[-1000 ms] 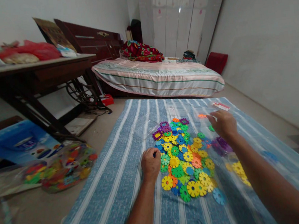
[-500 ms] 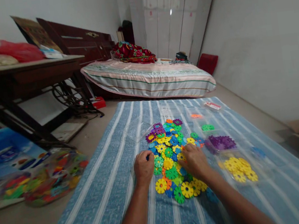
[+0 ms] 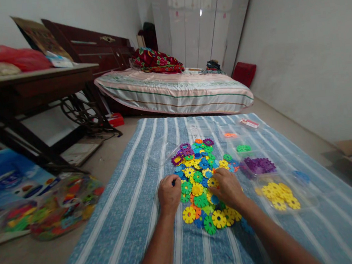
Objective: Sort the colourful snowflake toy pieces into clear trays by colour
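A loose pile of flower-shaped plastic discs (image 3: 200, 201) in yellow, green, blue and orange lies on a blue striped cloth (image 3: 121, 207). My left hand (image 3: 170, 195) is curled closed at the pile's left edge. A dark blue spot shows inside its finger curl; what it holds is unclear. Over the right side of the pile, my right hand (image 3: 230, 187) has its fingers bent together, close to a yellow disc (image 3: 213, 182). Anything between those fingertips is hidden. Purple square-holed pieces (image 3: 185, 149) lie at the far left of the pile.
To the right, clear plastic boxes hold yellow discs (image 3: 278, 192), purple pieces (image 3: 259, 165), green discs (image 3: 243, 148) and orange ones (image 3: 230, 134). A transparent sheet or lid (image 3: 159, 151) lies left of the pile. A bed (image 3: 174, 91) stands beyond; bagged toys (image 3: 66, 205) rest on the left.
The whole view has shifted slightly. Both hands keep nearly the same places and closed shapes, and my right hand's fingers have moved a little at the pile.
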{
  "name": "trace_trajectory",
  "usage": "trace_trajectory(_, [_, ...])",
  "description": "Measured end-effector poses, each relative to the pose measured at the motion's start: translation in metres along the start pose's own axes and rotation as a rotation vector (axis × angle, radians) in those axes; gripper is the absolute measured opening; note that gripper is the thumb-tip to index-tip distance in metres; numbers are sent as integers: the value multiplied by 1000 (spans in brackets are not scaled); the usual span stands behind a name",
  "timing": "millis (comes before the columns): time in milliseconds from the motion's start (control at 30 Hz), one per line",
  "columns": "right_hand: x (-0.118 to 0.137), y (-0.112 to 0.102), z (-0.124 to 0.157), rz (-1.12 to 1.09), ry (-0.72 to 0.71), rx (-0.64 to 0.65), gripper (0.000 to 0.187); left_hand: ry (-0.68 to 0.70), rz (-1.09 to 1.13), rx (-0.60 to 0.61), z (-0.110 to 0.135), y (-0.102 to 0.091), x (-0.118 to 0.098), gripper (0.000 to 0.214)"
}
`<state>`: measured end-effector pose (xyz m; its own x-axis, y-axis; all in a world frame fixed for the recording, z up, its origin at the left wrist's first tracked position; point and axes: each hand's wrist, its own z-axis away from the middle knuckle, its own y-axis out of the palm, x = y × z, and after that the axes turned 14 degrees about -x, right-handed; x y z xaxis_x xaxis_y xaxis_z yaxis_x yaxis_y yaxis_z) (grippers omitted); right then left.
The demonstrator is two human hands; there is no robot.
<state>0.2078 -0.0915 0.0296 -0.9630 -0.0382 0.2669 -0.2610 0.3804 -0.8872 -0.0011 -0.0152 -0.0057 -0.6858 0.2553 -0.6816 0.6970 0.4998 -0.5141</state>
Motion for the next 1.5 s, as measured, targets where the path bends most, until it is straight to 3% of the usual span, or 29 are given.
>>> trace_trajectory(167, [-3, 7, 3, -22, -14, -57, 19, 15, 12, -4, 0, -2, -1, 20])
trace_trajectory(333, [-12, 3, 11, -64, -86, -235, 20, 15, -1, -10, 0, -2, -2, 20])
trace_trajectory(533, [-58, -37, 27, -22, -108, -444, 31, -5, 6, -4, 0, -1, -3, 19])
trace_trajectory(667, [-94, -71, 50, 253, 10, -505, 40, -6, 12, -9, 0, 0, -3, 19])
trace_trajectory(767, [-105, -84, 68, 415, 84, -505, 46, 5, -2, -19, -1, 1, -2, 20])
trace_trajectory(867, [-96, -79, 82, 338, 38, -493, 40, 15, -8, -21, -1, 2, 0, 21])
trace_trajectory(1000, [-60, -54, 90, 146, -98, -464, 25, 19, -13, -11, -2, 1, -1, 22])
trace_trajectory(1167, [-20, -29, 87, 89, -79, -252, 13, 12, -9, 0, -2, -2, -4, 23])
trace_trajectory(1300, [-9, -24, 82, 110, 1, -146, 12, 3, -9, 3, -1, -3, -5, 23])
trace_trajectory(1500, [-10, -21, 83, 45, 37, -147, 11, 1, -4, -12, -1, -1, -3, 21])
